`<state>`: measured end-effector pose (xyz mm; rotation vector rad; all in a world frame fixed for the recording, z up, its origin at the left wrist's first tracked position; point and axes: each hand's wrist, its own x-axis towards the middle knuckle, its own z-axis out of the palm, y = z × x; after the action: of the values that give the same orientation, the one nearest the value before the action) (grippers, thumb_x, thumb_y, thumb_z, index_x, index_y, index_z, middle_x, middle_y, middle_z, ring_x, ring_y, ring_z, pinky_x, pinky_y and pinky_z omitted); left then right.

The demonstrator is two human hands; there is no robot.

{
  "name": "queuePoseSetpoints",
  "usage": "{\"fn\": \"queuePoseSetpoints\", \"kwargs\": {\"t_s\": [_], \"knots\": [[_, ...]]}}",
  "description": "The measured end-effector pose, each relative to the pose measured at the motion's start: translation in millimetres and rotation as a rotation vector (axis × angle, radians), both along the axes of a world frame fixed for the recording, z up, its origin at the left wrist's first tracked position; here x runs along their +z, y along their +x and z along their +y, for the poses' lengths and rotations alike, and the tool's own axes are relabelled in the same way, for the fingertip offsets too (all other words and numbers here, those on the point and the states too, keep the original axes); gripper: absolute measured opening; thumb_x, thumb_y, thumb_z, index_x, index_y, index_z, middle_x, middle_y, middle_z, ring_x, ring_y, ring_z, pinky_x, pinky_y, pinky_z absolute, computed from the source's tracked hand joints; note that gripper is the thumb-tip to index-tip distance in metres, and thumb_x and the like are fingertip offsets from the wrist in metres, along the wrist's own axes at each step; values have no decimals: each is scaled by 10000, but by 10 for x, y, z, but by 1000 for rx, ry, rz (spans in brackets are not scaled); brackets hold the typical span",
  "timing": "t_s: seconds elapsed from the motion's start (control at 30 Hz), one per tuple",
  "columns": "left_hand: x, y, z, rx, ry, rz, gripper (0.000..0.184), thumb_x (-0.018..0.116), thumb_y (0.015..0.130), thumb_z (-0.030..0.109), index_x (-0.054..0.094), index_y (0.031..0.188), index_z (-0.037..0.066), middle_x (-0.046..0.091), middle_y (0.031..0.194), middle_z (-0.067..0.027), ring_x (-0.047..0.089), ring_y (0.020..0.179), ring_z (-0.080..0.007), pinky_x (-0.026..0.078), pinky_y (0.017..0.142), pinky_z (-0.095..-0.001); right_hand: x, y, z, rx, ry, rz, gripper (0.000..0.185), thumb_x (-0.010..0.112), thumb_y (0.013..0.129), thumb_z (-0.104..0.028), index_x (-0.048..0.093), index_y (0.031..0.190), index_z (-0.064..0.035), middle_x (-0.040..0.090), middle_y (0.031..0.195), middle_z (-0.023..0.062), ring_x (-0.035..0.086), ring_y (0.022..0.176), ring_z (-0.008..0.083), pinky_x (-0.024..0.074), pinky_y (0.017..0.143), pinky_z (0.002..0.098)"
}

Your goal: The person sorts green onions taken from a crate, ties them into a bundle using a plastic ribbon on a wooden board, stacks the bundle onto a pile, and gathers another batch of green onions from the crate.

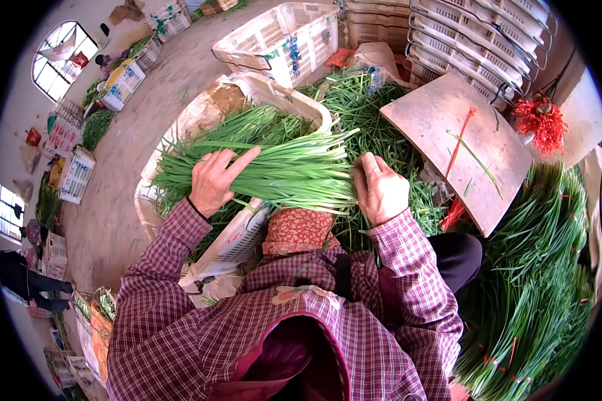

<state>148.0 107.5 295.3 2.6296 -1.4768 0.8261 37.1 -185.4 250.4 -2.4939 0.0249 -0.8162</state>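
Observation:
A loose bunch of garlic chives (pixel 284 170) lies crosswise in front of me, green leaves to the left and pale stem ends to the right. My left hand (pixel 214 177) is closed around the leafy side, its index finger stretched over the leaves. At the stem ends, my right hand (pixel 381 190) is closed with curled fingers against them; its fingertips are partly hidden. Below the bunch stands a white plastic crate (pixel 231 244) holding more chives. A red patterned cloth (pixel 297 230) covers my knee under the bunch.
Right of me are a board (pixel 458 144) with a red tie on it, a bundle of red ties (pixel 540 125) and a pile of tied chives (pixel 528 287). Loose chives (pixel 361 100) cover the floor ahead. Stacked crates (pixel 478 43) stand behind; another person (pixel 30 277) is far left.

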Motion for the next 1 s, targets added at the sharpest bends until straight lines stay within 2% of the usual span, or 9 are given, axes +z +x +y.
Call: {"fn": "queuePoseSetpoints", "kwargs": {"t_s": [0.17, 0.3, 0.37, 0.5, 0.7, 0.8, 0.9, 0.93, 1.0], "knots": [[-58, 3, 8, 105, 44, 150, 851, 678, 527, -42, 534, 1330, 202, 510, 785, -56, 568, 723, -255, 479, 633, -359, -241, 34, -609, -343, -149, -7, 99, 589, 835, -119, 494, 863, -114, 587, 732, 109, 617, 556, 321, 495, 467, 466], [-82, 118, 254, 81, -267, 575, 667, 737, 642, 34, 554, 1280, 107, 656, 1037, -68, 623, 940, -232, 495, 842, -329, -387, -301, -1480, -590, -170, 257, 103, 624, 815, -188, 562, 844, -111, 648, 771, 116, 651, 683, 332, 505, 593, 460], [-140, 175, 346, 199, -411, 1228, 603, 737, 650, 41, 556, 1224, -1, 648, 1062, -59, 600, 942, -163, 455, 888, -292, -364, -447, -1603, -590, -209, 424, 119, 640, 801, -233, 625, 831, -119, 674, 791, 115, 666, 719, 317, 511, 642, 459], [-177, 98, 253, 217, -587, 1713, 652, 749, 635, -7, 518, 1245, -22, 624, 1123, -80, 573, 1006, -151, 419, 936, -288, -339, -472, -1394, -431, -47, 406, 178, 649, 813, -286, 684, 893, -132, 692, 833, 126, 676, 748, 312, 533, 660, 420], [-191, 79, 133, 189, -470, 1799, 813, 773, 609, -22, 405, 1334, -31, 569, 1212, -117, 523, 1121, -197, 389, 990, -324, 125, -204, -839, -25, 348, 27, 248, 593, 900, -260, 673, 1011, -53, 700, 801, 119, 680, 735, 202, 531, 683, 305], [-207, 52, 129, 148, -352, 1733, 651, 782, 627, 33, 530, 1223, -37, 624, 1105, -86, 561, 1019, -159, 414, 936, -296, 260, -43, -710, 150, 451, -80, 284, 603, 876, -126, 619, 1150, -56, 656, 1005, 132, 664, 728, 187, 529, 686, 285], [-221, 21, 142, 165, -297, 1707, 657, 793, 627, 48, 527, 1220, -43, 628, 1100, -83, 567, 1018, -166, 413, 944, -297, 430, -2, -641, 219, 384, 76, 521, 635, 800, -52, 510, 1295, -155, 564, 1165, 121, 649, 832, 254, 533, 725, 331], [-210, 75, 151, 209, -171, 1774, 898, 836, 601, 64, 362, 1355, -52, 529, 1261, -131, 481, 1161, -207, 353, 1020, -329, 394, 43, -615, 264, 314, 45, 541, 640, 795, -63, 492, 1304, -167, 555, 1176, 125, 635, 864, 296, 527, 747, 366], [-282, 110, 201, 237, -163, 1736, 910, 834, 604, 63, 347, 1364, -51, 521, 1270, -137, 476, 1170, -214, 350, 1026, -333, 293, 122, -615, 322, 202, 102, 537, 647, 801, -107, 470, 1303, -174, 545, 1171, 149, 590, 937, 394, 498, 798, 447]]}}
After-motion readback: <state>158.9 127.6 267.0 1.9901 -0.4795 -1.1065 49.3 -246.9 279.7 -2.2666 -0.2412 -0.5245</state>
